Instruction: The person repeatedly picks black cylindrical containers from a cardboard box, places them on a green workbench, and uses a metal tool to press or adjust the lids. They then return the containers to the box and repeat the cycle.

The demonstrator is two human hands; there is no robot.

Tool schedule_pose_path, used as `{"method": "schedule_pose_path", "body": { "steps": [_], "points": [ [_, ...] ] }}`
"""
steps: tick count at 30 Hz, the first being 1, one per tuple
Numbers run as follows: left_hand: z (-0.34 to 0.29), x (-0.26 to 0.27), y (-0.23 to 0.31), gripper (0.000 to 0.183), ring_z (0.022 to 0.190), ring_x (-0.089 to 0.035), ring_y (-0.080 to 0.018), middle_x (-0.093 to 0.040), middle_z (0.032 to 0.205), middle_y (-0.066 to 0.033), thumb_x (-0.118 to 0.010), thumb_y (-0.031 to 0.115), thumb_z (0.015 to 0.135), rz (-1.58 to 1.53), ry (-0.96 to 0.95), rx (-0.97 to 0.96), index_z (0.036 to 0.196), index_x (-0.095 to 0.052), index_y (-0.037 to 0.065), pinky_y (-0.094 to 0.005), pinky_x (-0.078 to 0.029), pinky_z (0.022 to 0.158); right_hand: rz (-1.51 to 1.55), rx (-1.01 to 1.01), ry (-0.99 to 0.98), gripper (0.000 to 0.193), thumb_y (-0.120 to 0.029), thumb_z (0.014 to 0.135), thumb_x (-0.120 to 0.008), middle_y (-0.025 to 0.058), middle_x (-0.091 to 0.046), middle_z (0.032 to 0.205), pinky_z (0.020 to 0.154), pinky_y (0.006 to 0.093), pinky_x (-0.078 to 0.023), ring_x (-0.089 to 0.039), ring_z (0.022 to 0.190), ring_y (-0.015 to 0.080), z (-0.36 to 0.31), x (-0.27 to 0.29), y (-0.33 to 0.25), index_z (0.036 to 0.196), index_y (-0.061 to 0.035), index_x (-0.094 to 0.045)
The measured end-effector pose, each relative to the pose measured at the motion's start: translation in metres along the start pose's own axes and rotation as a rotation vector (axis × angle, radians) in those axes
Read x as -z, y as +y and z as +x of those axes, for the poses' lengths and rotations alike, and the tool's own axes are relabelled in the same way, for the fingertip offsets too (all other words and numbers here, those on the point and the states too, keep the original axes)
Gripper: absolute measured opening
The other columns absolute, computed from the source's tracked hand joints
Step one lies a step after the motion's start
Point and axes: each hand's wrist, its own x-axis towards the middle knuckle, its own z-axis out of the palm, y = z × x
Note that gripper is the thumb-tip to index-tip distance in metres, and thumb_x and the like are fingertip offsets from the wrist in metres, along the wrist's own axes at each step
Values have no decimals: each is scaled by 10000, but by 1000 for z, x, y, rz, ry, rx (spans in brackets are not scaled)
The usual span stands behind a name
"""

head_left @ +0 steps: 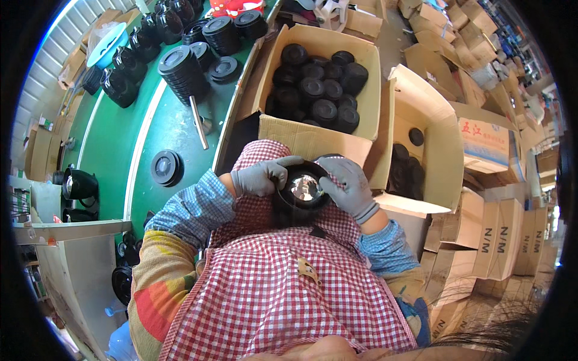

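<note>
Over my lap, both hands hold a black round vessel [296,207] with a shiny, mirror-like inside facing up. My left hand [255,178], in a grey glove, grips its left rim with the fingers curled. On the opposite side my right hand [350,188], also gloved in grey, is closed on the rim with the fingertips near the opening. The vessel's lower part is dark and partly hidden, so its full shape cannot be told.
The green workbench [114,162] at left carries stacked black lids [180,66], two loose lids [165,167], a metal rod [198,123] and several black jugs [119,84]. Beyond my lap stands a carton [316,135] of black round parts [313,87]; another carton [427,114] is beside it.
</note>
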Motion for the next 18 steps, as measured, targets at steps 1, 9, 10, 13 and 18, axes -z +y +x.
{"method": "schedule_pose_path", "body": {
  "steps": [1, 9, 10, 13, 18],
  "points": [
    [0, 1, 2, 257, 1451, -407, -288, -287, 1656, -180, -605, -186, 638, 13, 9, 0, 743, -646, 45, -389, -447, 1068, -87, 128, -47, 462, -276, 885, -711, 142, -712, 1191, 988, 420, -507, -676, 1093, 308, 12, 3, 4, 1298, -72, -673],
    [-47, 119, 21, 487, 1306, -548, -231, -576, 1417, -108, -647, -26, 843, 14, 941, -56, 1326, -615, 26, -360, -422, 1113, -275, 312, -419, 504, -521, 741, -762, 2, -708, 1059, 1138, 530, -300, -593, 1063, 235, 53, -17, 17, 1126, -195, -746],
    [-64, 156, 7, 465, 1265, -583, -250, -618, 1355, -129, -671, 14, 845, 249, 1160, -36, 1307, -623, 19, -372, -439, 1096, -298, 303, -443, 501, -527, 743, -761, 5, -707, 1057, 1155, 527, -286, -594, 1074, 236, 56, -19, 13, 1121, -198, -748],
    [-89, 218, 43, 539, 1287, -567, -322, -610, 1354, -183, -737, 129, 853, 892, 1376, -45, 1363, -587, 39, -410, -436, 1094, -321, 222, -464, 481, -525, 724, -778, 30, -697, 1012, 1154, 518, -294, -597, 1082, 251, 59, -21, 11, 1078, -199, -759],
    [-102, 291, 37, 739, 1435, -407, -349, -491, 1521, -157, -774, 408, 841, 1568, 1156, 470, 1462, -520, 98, -465, -335, 1164, -259, 203, -441, 469, -508, 718, -789, 38, -691, 1012, 1035, 478, -386, -587, 1033, 262, 65, -21, 14, 1052, -181, -758]
  ]
}}
